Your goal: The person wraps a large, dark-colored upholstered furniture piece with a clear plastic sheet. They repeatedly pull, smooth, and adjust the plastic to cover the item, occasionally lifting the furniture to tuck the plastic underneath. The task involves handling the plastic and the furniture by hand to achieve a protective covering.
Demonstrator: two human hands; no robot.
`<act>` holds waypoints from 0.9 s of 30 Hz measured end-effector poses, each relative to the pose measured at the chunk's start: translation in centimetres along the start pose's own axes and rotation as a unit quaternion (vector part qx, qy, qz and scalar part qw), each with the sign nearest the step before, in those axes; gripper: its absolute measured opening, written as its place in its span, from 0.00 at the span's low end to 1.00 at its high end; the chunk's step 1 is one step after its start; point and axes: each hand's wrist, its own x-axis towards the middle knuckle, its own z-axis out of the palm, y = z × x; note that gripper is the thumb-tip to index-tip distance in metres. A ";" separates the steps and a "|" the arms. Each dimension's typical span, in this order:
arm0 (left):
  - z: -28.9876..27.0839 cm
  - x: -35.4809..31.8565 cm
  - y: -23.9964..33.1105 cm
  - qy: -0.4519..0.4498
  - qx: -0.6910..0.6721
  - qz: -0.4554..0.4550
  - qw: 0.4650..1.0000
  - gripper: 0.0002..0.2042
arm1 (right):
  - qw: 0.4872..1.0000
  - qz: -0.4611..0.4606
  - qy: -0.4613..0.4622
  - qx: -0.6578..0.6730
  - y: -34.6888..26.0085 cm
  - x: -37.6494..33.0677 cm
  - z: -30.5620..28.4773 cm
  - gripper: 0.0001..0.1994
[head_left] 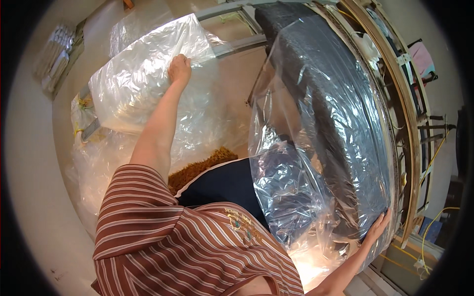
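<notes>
Head view: a person in a striped shirt [148,232] reaches both ways; at upper left, the left hand [179,69] is held out at arm's length, fingers curled closed on a crinkled clear plastic sheet [138,76]; at lower right, the right hand [378,228] lies against the near end of a long dark bundle [328,118], though whether those fingers grip or merely press cannot be told; the bundle lies to the person's right, mostly under a clear plastic cover [291,192], its long axis slanting from top centre down to lower right, far end pointing away and leftward; wooden rails [405,89] stand just beyond it; a shaggy brown cloth [210,164] lies between.
</notes>
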 end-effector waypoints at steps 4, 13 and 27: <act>-1.1 2.7 -5.0 -0.030 -0.213 -0.128 0.968 0.10 | 0.999 -0.016 -0.008 -0.048 3.1 0.9 0.0 0.21; -7.6 1.2 -5.9 -0.051 -0.637 -0.339 0.690 0.08 | 0.969 -0.052 0.093 0.221 -24.5 5.9 -3.2 0.18; -24.9 -15.1 10.0 -0.267 -0.695 -0.087 0.662 0.08 | 0.545 0.021 -0.599 0.587 -59.7 -1.7 10.5 0.19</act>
